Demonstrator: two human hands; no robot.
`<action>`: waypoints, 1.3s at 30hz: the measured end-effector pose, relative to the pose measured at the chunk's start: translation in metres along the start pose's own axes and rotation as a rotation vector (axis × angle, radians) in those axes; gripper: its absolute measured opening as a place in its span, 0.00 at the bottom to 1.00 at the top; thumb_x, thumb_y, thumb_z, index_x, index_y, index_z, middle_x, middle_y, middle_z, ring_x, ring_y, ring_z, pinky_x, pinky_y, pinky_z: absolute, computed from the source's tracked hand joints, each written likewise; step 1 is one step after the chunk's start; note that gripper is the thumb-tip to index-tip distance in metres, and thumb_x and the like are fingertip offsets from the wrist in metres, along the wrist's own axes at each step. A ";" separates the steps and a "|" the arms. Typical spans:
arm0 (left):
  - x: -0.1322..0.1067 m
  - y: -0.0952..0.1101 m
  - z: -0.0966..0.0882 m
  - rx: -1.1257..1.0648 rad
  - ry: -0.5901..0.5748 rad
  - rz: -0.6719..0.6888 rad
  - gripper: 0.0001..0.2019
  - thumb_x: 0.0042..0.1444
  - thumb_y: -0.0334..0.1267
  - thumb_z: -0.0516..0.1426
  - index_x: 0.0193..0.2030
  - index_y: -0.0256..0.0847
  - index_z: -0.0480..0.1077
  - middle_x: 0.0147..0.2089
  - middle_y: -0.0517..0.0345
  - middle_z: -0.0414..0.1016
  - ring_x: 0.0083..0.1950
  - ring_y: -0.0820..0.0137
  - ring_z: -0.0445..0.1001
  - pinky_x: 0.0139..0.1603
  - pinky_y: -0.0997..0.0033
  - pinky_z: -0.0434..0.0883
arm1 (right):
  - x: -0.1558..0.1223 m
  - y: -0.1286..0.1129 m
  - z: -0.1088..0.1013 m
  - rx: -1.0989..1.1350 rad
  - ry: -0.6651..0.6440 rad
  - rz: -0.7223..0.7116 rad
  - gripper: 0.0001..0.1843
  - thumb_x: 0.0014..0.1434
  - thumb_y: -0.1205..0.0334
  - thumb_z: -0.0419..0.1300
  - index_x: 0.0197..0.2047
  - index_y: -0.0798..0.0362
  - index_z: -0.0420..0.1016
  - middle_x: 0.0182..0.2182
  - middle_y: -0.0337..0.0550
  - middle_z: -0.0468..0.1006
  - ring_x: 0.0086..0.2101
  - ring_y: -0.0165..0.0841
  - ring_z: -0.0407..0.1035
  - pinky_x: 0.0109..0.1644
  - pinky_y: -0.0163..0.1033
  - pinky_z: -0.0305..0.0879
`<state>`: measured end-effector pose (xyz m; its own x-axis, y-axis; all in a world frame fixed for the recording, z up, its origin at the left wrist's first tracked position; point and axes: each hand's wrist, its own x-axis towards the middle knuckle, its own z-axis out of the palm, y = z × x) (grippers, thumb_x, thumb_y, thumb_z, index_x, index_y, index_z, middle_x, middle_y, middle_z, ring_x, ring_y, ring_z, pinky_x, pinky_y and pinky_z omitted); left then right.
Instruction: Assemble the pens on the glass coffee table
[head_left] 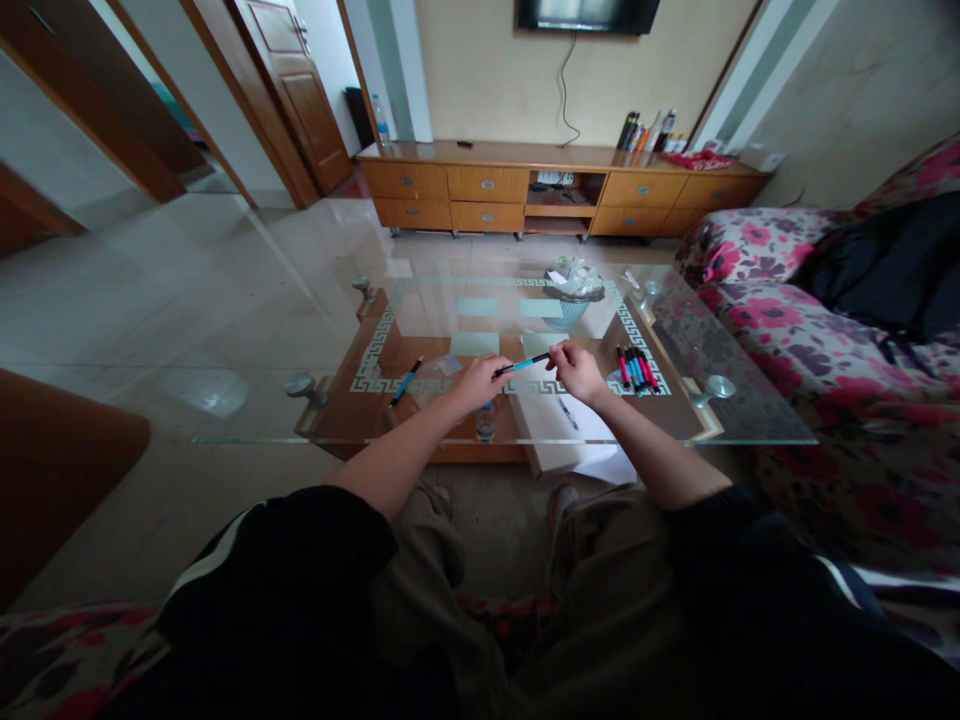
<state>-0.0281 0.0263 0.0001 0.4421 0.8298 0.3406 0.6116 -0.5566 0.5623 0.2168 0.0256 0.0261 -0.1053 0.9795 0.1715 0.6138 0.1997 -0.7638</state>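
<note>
A blue and black pen (525, 362) is held nearly level above the glass table, between my two hands. My left hand (480, 384) is closed around its left end. At the other end, my right hand (577, 372) pinches the pen's tip with thumb and fingers. Another blue and black pen (406, 381) lies slanted on the glass to the left of my left hand. Several pink and blue pens (637, 370) with black parts lie side by side to the right of my right hand. A small clear plastic piece (448, 364) rests near my left hand.
The glass table (247, 425) has a patterned border and metal supports (718, 388). Beneath the glass are a white box (551, 450) and a plastic bottle (486, 425). Beyond stand a lined waste basket (566, 312) and a wooden TV cabinet (487, 185). A floral sofa (780, 320) is on the right.
</note>
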 end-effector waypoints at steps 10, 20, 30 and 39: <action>0.000 0.006 -0.003 0.001 -0.018 0.007 0.09 0.65 0.39 0.56 0.42 0.39 0.77 0.36 0.56 0.77 0.37 0.68 0.71 0.42 0.70 0.67 | -0.001 -0.009 0.012 0.351 -0.102 0.018 0.31 0.55 0.29 0.61 0.32 0.53 0.73 0.31 0.46 0.80 0.26 0.30 0.68 0.28 0.36 0.64; 0.001 0.004 -0.005 -0.029 0.009 -0.006 0.05 0.63 0.35 0.58 0.39 0.38 0.75 0.36 0.56 0.76 0.37 0.68 0.71 0.42 0.70 0.66 | -0.005 -0.018 0.006 0.377 -0.079 0.014 0.31 0.51 0.29 0.65 0.30 0.53 0.77 0.24 0.42 0.74 0.25 0.30 0.64 0.27 0.37 0.60; 0.001 0.003 -0.003 -0.050 0.010 -0.036 0.03 0.62 0.34 0.60 0.37 0.38 0.73 0.34 0.58 0.74 0.35 0.69 0.69 0.40 0.71 0.65 | -0.006 -0.020 0.007 0.362 -0.076 0.004 0.31 0.53 0.29 0.63 0.30 0.52 0.76 0.27 0.43 0.76 0.27 0.32 0.66 0.27 0.37 0.62; 0.001 0.004 0.006 -0.161 0.010 -0.020 0.07 0.57 0.36 0.65 0.37 0.37 0.73 0.32 0.61 0.74 0.31 0.74 0.68 0.36 0.74 0.64 | -0.002 -0.014 0.017 0.533 -0.126 0.089 0.28 0.47 0.35 0.71 0.32 0.53 0.74 0.32 0.42 0.80 0.26 0.27 0.67 0.26 0.33 0.62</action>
<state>-0.0211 0.0250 -0.0022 0.4238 0.8415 0.3351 0.5071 -0.5270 0.6820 0.1958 0.0210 0.0257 -0.1837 0.9821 0.0417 0.1474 0.0694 -0.9866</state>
